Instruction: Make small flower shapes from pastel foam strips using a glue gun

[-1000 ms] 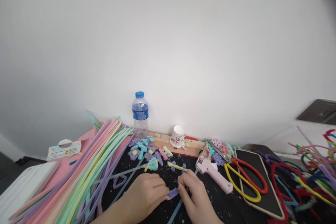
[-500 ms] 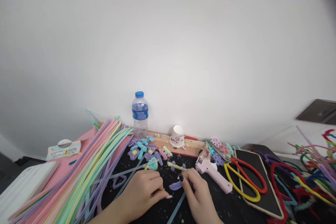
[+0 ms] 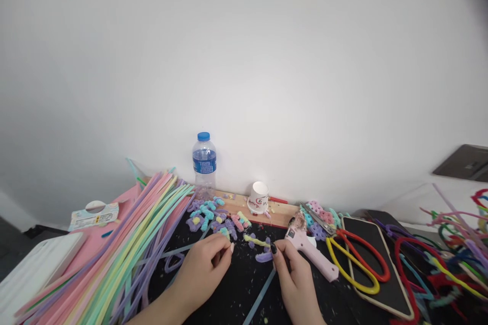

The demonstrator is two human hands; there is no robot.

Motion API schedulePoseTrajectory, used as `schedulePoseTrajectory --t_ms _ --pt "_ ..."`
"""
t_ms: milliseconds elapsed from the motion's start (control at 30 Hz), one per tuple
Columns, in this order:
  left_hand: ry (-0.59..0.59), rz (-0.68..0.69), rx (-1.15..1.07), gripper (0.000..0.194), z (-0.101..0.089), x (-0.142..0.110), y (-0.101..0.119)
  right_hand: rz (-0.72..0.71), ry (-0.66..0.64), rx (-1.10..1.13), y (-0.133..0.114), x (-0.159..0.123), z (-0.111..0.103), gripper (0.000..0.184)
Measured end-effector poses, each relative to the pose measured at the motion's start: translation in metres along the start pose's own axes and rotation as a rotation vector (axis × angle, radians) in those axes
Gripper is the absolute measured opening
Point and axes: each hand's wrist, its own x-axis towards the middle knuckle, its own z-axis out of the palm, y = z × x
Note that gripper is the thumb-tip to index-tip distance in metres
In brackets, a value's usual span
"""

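Note:
My right hand (image 3: 295, 277) pinches a short purple pipe cleaner piece (image 3: 263, 258) between thumb and fingers. My left hand (image 3: 208, 269) is closed, its thumb and index fingertip together; anything between them is hidden. Just beyond those fingertips lies a blue and yellow fuzzy piece (image 3: 224, 233), partly covered by the hand. A yellow and purple twisted piece (image 3: 256, 240) rests on the black mat (image 3: 236, 292) between the hands. Below my right hand, a pale blue pipe cleaner (image 3: 260, 298) runs diagonally across the mat.
At left lies a big bundle of pastel pipe cleaners (image 3: 125, 244). Behind the mat stand a water bottle (image 3: 205, 167) and an upturned paper cup (image 3: 258, 198). To the right are a pink glue gun (image 3: 313, 255), scissors (image 3: 356, 264), a phone (image 3: 375, 254) and coloured pipe cleaners (image 3: 450, 264).
My left hand has moved up and its fingertips have drawn together. My right hand has shifted slightly right, carrying the purple piece up and to the right.

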Motion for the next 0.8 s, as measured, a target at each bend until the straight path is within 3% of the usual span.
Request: schedulePoseTrajectory --t_ms 233,400,633,800 --pt "-0.048 -0.073 -0.236 0.019 0.0031 0.0017 -0.0047 0.022 0.014 0.047 0.0018 0.0008 0.0007 0.022" --pt "-0.019 -0.137 -0.215 0.028 0.0043 0.0037 -0.0063 0.040 0.003 0.042 0.0029 0.0012 0.0011 0.023" --pt "0.003 -0.087 -0.169 0.034 0.0026 0.0006 -0.0050 0.042 0.002 0.056 0.0021 0.0007 0.0010 0.023" --pt "0.005 -0.094 -0.257 0.039 0.0019 0.0018 -0.0060 0.046 -0.002 0.059 0.0010 0.0014 0.0012 0.023"
